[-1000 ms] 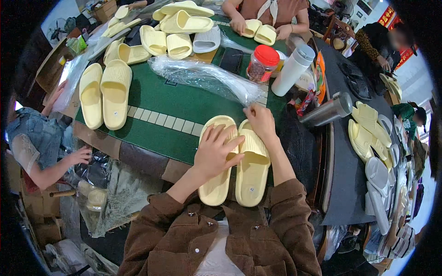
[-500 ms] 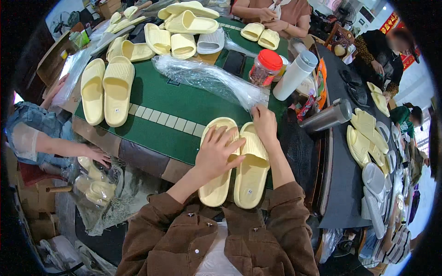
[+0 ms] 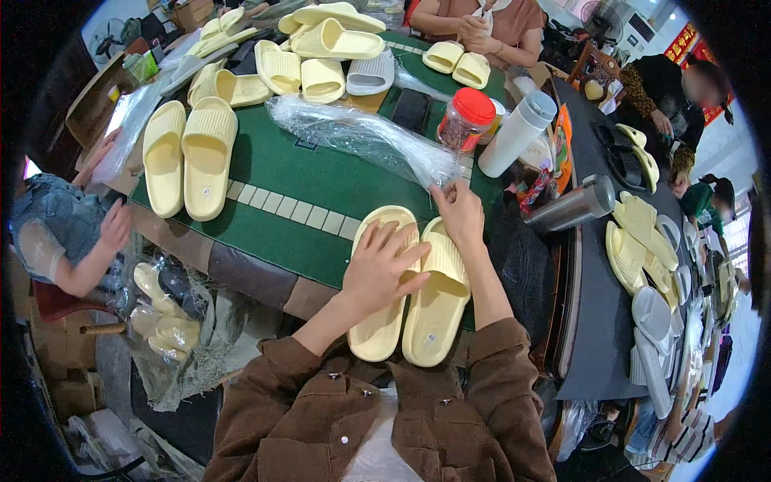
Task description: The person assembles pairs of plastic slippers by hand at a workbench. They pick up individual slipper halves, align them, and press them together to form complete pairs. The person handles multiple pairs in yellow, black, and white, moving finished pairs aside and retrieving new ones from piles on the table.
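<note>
A pair of pale yellow slide slippers lies side by side at the table's near edge, toes pointing away from me. My left hand (image 3: 381, 269) rests spread over the strap of the left slipper (image 3: 377, 333), its thumb reaching to the right slipper (image 3: 434, 321). Just beyond the right slipper's toe, my right hand (image 3: 459, 215) pinches the near end of a stack of clear plastic bags (image 3: 361, 136) with thumb and forefinger. The bags stretch away to the upper left across the green tabletop (image 3: 265, 165).
Another yellow pair (image 3: 209, 161) lies at left. More slippers (image 3: 321, 48) pile up at the back. A red-lidded jar (image 3: 466, 120), a white bottle (image 3: 518, 132) and a steel tumbler (image 3: 570, 205) stand at right. Co-workers sit left and across; bagged slippers (image 3: 173, 329) lie low at left.
My right fingertips have shifted slightly left at the bags' end. The right slipper's heel has swung a little left. The co-worker at left has raised a hand from the bagged slippers.
</note>
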`<state>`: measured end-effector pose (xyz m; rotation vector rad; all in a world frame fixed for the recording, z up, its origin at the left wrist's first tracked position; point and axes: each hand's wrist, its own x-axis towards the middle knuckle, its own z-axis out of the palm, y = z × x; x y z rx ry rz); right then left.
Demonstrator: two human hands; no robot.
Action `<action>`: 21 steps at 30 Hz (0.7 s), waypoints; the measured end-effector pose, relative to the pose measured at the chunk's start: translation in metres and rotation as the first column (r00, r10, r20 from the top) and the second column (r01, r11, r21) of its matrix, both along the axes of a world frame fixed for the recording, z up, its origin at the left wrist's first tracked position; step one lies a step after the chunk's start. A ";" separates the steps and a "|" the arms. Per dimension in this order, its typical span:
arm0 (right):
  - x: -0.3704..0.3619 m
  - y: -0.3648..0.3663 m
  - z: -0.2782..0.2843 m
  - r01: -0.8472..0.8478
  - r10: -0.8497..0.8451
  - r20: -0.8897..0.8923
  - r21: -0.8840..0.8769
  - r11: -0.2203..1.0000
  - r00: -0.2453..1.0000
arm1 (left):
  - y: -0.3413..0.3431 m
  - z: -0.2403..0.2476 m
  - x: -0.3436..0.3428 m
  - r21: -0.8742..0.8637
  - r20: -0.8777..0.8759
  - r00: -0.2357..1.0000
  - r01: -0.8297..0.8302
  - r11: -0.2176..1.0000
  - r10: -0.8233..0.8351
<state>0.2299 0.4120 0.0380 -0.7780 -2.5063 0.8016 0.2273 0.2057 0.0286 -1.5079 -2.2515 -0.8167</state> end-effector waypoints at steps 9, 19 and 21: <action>-0.028 0.021 -0.018 -0.039 0.042 -0.029 0.104 0.994 0.999 | 0.000 0.003 0.001 -0.012 0.003 1.000 -0.004 1.000 0.004; -0.013 0.036 -0.021 -0.073 0.073 -0.041 -0.010 0.997 0.997 | 0.001 0.001 0.001 -0.030 0.007 1.000 0.002 1.000 -0.002; 0.001 0.025 -0.008 -0.118 0.104 -0.177 -0.070 0.990 0.979 | 0.000 0.001 0.000 -0.037 0.015 1.000 -0.003 0.999 0.003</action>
